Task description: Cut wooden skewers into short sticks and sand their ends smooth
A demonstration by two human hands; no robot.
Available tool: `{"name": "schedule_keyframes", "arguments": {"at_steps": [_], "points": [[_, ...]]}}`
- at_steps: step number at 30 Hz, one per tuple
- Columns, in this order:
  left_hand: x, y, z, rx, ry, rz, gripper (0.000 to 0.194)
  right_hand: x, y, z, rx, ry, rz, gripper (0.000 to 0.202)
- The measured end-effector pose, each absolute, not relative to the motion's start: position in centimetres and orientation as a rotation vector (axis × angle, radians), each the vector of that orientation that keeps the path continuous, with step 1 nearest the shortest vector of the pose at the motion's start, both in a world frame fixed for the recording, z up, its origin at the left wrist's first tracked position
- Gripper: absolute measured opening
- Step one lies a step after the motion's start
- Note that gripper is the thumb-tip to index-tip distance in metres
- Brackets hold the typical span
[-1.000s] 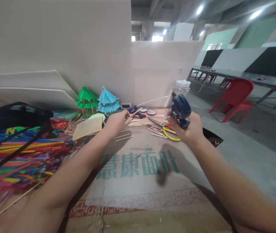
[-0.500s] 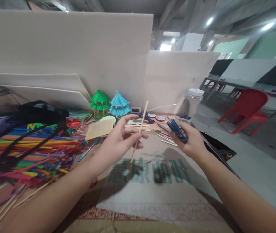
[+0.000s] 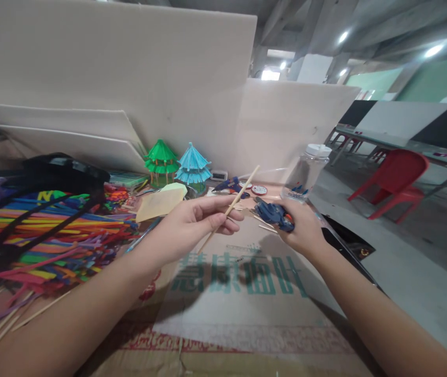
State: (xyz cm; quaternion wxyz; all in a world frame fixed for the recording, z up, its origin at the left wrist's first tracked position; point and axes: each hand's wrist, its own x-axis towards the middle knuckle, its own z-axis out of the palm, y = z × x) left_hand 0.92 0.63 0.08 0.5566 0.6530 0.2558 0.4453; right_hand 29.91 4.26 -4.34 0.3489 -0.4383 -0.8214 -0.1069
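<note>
Over the printed cardboard (image 3: 255,314), L hand (image 3: 186,225) has a thin stick (image 3: 246,185) pinched near mid-length in its fingers (image 3: 218,201), R hand (image 3: 305,228) wraps a blue tool (image 3: 274,215) nearby, so prob best keep stick steady & fingers clear w/ tool close.

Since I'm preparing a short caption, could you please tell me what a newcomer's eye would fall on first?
Probably the green pavilion model and the blue one beside it, standing before the white board. Next come the bright strips jumbled at the left, then the thin stick in the left hand, near the centre.
</note>
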Motion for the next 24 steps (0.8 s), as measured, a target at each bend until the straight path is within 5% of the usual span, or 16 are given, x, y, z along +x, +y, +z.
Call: {"name": "schedule_keyframes", "arguments": {"at_steps": [6,16,24], "points": [[1.0,0.8,-0.2,1.449,0.524,0.942,0.05,29.6,4.0,-4.1,-1.116,-2.14,-0.326,0.034],[2.0,0.2,0.2,1.629,0.616,0.888,0.045,28.6,3.2,-4.0,-1.01,-2.161,-0.413,0.04],[1.9,0.0,-0.5,1.847,0.597,0.883,0.028,28.3,2.5,-3.6,-0.882,-2.104,-0.706,0.02]]}}
